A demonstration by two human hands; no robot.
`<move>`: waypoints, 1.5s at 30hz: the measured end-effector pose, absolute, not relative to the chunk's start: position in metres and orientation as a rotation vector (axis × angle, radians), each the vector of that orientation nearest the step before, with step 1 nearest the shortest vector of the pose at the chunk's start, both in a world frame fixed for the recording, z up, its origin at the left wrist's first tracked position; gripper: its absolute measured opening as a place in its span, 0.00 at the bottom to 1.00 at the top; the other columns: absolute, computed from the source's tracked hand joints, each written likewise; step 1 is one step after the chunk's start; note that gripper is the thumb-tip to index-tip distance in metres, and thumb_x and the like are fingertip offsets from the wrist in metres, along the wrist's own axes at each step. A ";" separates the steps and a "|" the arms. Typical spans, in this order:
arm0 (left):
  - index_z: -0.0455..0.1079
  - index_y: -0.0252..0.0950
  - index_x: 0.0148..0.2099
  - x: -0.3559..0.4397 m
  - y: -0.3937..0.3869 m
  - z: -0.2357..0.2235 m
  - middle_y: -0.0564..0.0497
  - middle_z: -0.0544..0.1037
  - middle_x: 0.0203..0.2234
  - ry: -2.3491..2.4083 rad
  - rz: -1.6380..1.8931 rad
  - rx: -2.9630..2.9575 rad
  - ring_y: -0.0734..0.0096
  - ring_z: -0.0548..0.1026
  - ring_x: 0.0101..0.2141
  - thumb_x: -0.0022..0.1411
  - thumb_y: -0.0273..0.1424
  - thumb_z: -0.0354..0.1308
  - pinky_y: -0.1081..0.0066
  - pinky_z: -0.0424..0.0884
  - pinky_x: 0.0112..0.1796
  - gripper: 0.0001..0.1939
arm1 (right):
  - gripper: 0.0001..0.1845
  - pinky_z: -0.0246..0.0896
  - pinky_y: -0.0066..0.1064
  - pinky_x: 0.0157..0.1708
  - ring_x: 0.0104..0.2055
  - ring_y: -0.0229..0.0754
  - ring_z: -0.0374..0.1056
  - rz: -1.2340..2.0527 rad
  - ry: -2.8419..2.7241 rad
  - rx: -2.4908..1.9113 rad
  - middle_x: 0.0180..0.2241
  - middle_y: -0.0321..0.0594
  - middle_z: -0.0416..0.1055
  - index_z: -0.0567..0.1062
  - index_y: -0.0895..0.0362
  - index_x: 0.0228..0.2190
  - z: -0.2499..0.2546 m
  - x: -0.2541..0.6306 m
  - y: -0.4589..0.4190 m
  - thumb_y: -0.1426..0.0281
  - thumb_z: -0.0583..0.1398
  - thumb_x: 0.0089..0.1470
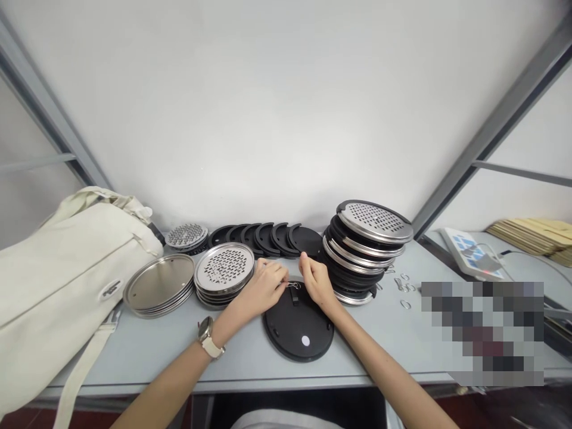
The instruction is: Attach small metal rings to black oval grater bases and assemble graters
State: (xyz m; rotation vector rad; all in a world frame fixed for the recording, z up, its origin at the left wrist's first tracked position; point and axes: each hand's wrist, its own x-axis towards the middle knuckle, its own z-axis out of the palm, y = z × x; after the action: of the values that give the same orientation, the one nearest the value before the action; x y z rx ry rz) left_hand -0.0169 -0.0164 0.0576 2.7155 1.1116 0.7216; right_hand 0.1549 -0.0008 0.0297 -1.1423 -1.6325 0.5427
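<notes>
A round black disc [298, 328] with a small white dot lies flat on the grey table [250, 357] in front of me. Both hands meet at its far edge. My left hand [263, 286], a watch on its wrist, pinches a small metal ring or clip [294, 286] there. My right hand [315, 279] has its fingers curled and pinches at the same small metal piece from the other side. Just behind my hands runs a row of black crescent-shaped parts [263, 237].
A leaning stack of black and perforated steel discs [366, 247] stands right of my hands. Perforated steel discs [224, 271] and plain steel lids [158, 289] are stacked at left, beside a cream cloth bag [58, 280]. Loose metal rings [404, 289] lie at right.
</notes>
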 end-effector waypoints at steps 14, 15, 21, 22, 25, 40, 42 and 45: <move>0.63 0.37 0.37 -0.015 -0.013 0.052 0.51 0.68 0.34 1.046 0.753 2.502 0.70 0.69 0.34 0.65 0.24 0.45 0.70 0.66 0.37 0.07 | 0.26 0.41 0.29 0.22 0.20 0.33 0.45 0.537 -1.635 -1.130 0.17 0.30 0.48 0.54 0.55 0.17 0.029 0.155 0.000 0.55 0.47 0.63; 0.64 0.37 0.37 -0.015 -0.013 0.052 0.51 0.68 0.34 1.038 0.762 2.492 0.70 0.69 0.34 0.65 0.25 0.45 0.70 0.66 0.38 0.07 | 0.26 0.41 0.29 0.22 0.20 0.33 0.45 0.533 -1.639 -1.129 0.17 0.30 0.48 0.54 0.55 0.17 0.030 0.154 0.000 0.55 0.47 0.63; 0.66 0.36 0.35 -0.015 -0.012 0.054 0.52 0.70 0.33 1.010 0.781 2.421 0.71 0.70 0.34 0.65 0.25 0.48 0.70 0.67 0.39 0.07 | 0.26 0.41 0.29 0.22 0.20 0.33 0.46 0.509 -1.659 -1.129 0.17 0.30 0.49 0.53 0.55 0.17 0.031 0.154 -0.001 0.57 0.47 0.64; 0.66 0.36 0.35 -0.015 -0.011 0.054 0.51 0.70 0.33 1.008 0.783 2.412 0.70 0.70 0.34 0.65 0.25 0.48 0.70 0.67 0.39 0.07 | 0.26 0.41 0.29 0.22 0.20 0.33 0.46 0.506 -1.661 -1.130 0.17 0.30 0.49 0.53 0.55 0.17 0.031 0.154 -0.001 0.57 0.47 0.64; 0.66 0.36 0.35 -0.015 -0.011 0.053 0.51 0.70 0.33 1.001 0.785 2.392 0.71 0.70 0.34 0.65 0.26 0.48 0.70 0.67 0.38 0.07 | 0.26 0.41 0.29 0.22 0.20 0.33 0.45 0.498 -1.664 -1.129 0.16 0.30 0.48 0.53 0.55 0.17 0.031 0.154 -0.001 0.56 0.46 0.64; 0.69 0.36 0.37 -0.015 -0.009 0.055 0.51 0.72 0.35 0.985 0.848 2.316 0.70 0.71 0.36 0.64 0.25 0.49 0.70 0.67 0.41 0.08 | 0.25 0.41 0.29 0.22 0.20 0.32 0.45 0.493 -1.685 -1.137 0.17 0.29 0.47 0.52 0.55 0.18 0.032 0.154 -0.001 0.58 0.46 0.64; 0.70 0.36 0.37 -0.016 -0.008 0.053 0.51 0.73 0.35 0.995 0.846 2.326 0.70 0.71 0.36 0.65 0.25 0.49 0.69 0.67 0.41 0.08 | 0.25 0.41 0.29 0.23 0.20 0.32 0.44 0.486 -1.691 -1.142 0.17 0.29 0.47 0.51 0.55 0.18 0.032 0.154 -0.001 0.58 0.46 0.64; 0.70 0.36 0.37 -0.016 -0.007 0.051 0.51 0.74 0.34 1.012 0.839 2.336 0.69 0.72 0.36 0.64 0.25 0.49 0.69 0.67 0.41 0.08 | 0.25 0.40 0.29 0.23 0.20 0.32 0.44 0.476 -1.697 -1.151 0.17 0.29 0.46 0.51 0.55 0.18 0.031 0.154 0.000 0.57 0.46 0.64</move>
State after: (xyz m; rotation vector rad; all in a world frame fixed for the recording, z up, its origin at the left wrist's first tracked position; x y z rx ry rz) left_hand -0.0162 -0.0066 0.0512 2.3357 1.0116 0.8387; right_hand 0.1543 -0.0004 0.0312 -1.1512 -1.6969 0.4759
